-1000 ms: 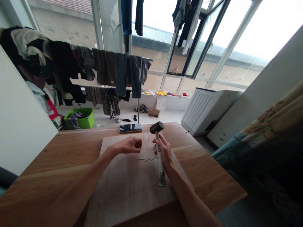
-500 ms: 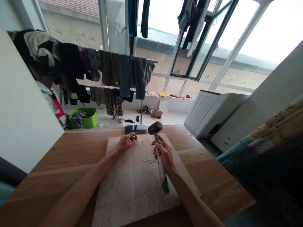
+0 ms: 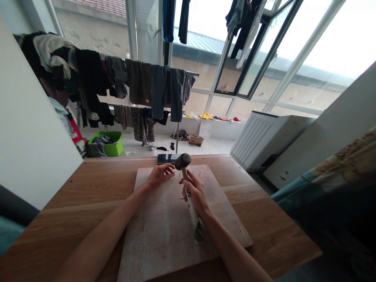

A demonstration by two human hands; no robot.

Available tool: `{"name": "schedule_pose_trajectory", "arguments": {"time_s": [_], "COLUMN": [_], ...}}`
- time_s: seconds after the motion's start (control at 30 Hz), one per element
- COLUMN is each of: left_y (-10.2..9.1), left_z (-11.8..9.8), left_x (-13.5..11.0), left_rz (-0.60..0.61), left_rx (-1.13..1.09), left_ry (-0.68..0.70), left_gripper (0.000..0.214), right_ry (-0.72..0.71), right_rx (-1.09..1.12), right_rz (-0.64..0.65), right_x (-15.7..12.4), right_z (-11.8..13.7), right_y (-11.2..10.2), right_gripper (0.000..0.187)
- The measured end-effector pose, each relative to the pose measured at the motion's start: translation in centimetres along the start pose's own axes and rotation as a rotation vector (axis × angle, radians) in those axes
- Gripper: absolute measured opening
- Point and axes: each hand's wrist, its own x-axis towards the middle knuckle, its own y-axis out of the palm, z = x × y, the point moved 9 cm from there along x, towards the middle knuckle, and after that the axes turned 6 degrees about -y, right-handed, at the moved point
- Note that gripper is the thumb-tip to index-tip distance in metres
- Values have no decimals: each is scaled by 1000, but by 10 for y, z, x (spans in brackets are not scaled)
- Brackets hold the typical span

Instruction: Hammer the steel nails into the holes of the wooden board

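My right hand (image 3: pixel 196 192) is wrapped round the handle of a hammer (image 3: pixel 192 209). Its dark head is up, close to my left fingertips, and the pale, worn handle points back toward me. Near the board's far edge, my left hand (image 3: pixel 160 175) is closed in a pinch at what looks like a nail, mostly hidden by the fingers. Beside it, thin nails (image 3: pixel 200 172) stand upright in a row across the wooden board (image 3: pixel 155 231), partly covered by the hammer and right hand. A loose nail (image 3: pixel 182 198) lies on the board by my right fingers.
The board rests on a wood-grain table (image 3: pixel 96 184). A phone (image 3: pixel 166 158) lies just behind it. Beyond the table are a green basket (image 3: pixel 114 148), a rack of hanging clothes (image 3: pixel 141 86) and a white ribbed appliance (image 3: pixel 252 133). A curtain (image 3: pixel 323 176) hangs at the right.
The hammer and my right hand have moved left, bringing the head closer to my left fingers. My left hand stays at the same end of the nail row. The view has shifted slightly.
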Motion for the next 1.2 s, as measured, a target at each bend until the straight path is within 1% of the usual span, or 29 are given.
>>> {"name": "schedule_pose_trajectory", "arguments": {"time_s": [0.2, 0.37, 0.53, 0.63, 0.73, 0.8, 0.83, 0.9, 0.93, 0.97, 1.0, 1.07, 1.1, 1.13, 1.2], "left_y": [0, -2, -3, -4, -2, -3, -6, -9, -6, 2, 14, 43, 56, 67, 82], "left_z": [-3, -6, -12, -13, -11, -13, -17, -33, -44, -57, -70, -92, -101, -106, -111], "left_x": [-3, -5, -7, -6, -5, -5, -5, -9, -11, -15, -20, -35, -44, -51, -61], "left_rz": [-14, -23, -17, -14, 2, -17, -49, -95, -77, -15, 84, 320, 399, 452, 484], "left_rx": [106, 99, 127, 141, 130, 152, 182, 264, 309, 354, 399, 519, 596, 686, 849], "left_ry": [35, 36, 55, 56, 54, 68, 84, 142, 178, 217, 254, 323, 350, 369, 370], "left_gripper": [23, 25, 21, 25, 34, 32, 29, 20, 17, 15, 14, 13, 13, 13, 14], "right_ry": [-4, -28, 23, 30, 54, 61, 51, 10, -14, -38, -59, -85, -91, -93, -88], "right_rx": [6, -43, -140, -151, -116, -69, -44, -6, 4, 6, 0, -23, -33, -39, -40], "right_rz": [5, 30, 89, 88, 90, 59, 24, -74, -124, -169, -207, -260, -277, -289, -295], "right_x": [-2, -5, -7, -7, -6, -4, -2, 2, 4, 6, 7, 9, 9, 9, 9], "right_z": [2, 4, -6, -7, -6, -3, 0, 7, 11, 14, 17, 20, 20, 20, 19], "right_y": [-2, 2, 8, 7, 5, -1, -6, -20, -29, -37, -44, -55, -59, -61, -62], "right_gripper": [48, 47, 49, 49, 51, 52, 51, 48, 46, 43, 41, 35, 32, 30, 29]}}
